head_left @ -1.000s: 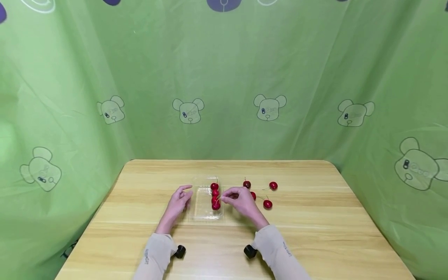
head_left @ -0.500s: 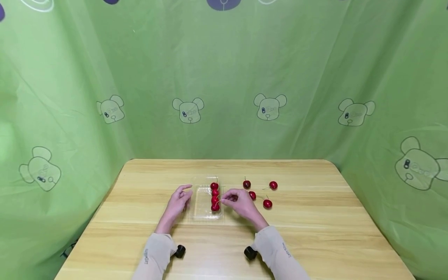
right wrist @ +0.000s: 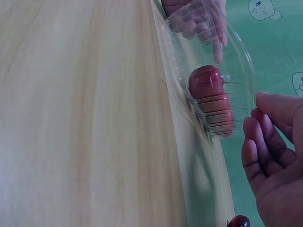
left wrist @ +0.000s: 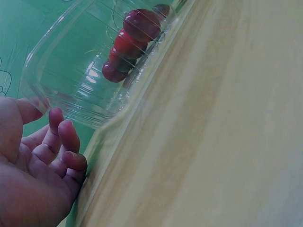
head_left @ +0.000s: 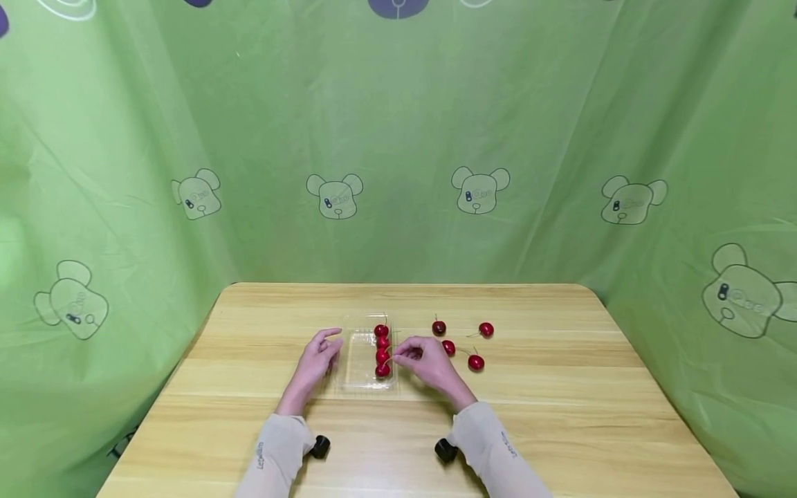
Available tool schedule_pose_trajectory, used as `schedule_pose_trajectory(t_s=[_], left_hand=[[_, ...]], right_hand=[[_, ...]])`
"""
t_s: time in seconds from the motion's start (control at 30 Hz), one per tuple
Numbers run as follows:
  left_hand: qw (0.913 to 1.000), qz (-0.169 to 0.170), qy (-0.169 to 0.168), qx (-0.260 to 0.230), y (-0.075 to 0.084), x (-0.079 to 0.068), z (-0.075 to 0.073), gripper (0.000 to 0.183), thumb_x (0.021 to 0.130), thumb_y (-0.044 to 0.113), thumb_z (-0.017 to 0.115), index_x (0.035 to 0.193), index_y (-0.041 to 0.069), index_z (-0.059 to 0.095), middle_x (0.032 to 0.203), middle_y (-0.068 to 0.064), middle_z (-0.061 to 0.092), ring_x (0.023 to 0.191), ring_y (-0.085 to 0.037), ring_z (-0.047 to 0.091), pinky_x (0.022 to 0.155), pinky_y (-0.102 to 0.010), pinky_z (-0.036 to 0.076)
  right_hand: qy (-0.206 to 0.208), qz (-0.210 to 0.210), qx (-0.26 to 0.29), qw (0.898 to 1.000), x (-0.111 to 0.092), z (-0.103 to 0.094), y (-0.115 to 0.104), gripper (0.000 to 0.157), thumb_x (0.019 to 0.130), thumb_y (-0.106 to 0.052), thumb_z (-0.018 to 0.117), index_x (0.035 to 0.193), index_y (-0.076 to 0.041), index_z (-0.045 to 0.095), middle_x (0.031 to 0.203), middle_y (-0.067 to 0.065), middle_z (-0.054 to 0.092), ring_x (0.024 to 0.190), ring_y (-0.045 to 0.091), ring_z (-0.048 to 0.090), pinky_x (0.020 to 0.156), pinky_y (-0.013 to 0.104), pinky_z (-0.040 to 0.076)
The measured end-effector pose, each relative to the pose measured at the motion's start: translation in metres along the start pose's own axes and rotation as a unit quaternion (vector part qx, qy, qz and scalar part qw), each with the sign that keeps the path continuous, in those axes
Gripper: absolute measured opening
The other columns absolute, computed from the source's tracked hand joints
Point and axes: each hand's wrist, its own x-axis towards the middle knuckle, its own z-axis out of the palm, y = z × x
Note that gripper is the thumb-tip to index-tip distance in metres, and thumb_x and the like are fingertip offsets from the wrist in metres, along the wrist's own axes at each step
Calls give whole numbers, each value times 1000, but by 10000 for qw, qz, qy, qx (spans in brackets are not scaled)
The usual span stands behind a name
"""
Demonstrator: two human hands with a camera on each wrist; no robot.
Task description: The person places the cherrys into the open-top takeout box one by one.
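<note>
A clear plastic container lies on the table with several red cherries in a row along its right side. The right hand is at the container's right wall, pinching the stem of the nearest cherry between thumb and fingertips. In the right wrist view that stem runs from the cherry over to the thumb tip, and the cherry sits inside the container. At the left wall, the left hand has loosely bent fingers; in the left wrist view its fingertips are close to the container's corner, and whether they touch cannot be told.
Several loose cherries lie right of the container, among them a dark one and one near the right hand. The wooden table ends at a green curtain behind and on both sides.
The right hand has shifted slightly toward the person, and the nearest cherry has moved a little the same way, lining up with the row. The left hand has stayed in place.
</note>
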Motion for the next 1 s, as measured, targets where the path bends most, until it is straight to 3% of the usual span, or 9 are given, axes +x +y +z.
schedule_pose_trajectory(t_s=[1.0], left_hand=[[10000,-3,-19,-7,1,-2,-1,43,106,19,60,146,7,54,81,-9,60,63,-15,52,53,-22,39]], right_hand=[[-116,-115,-36,9999,-4,-8,4,13,89,-11,80,102,-11,78,94,0,73,85,13,66,77,24,57]])
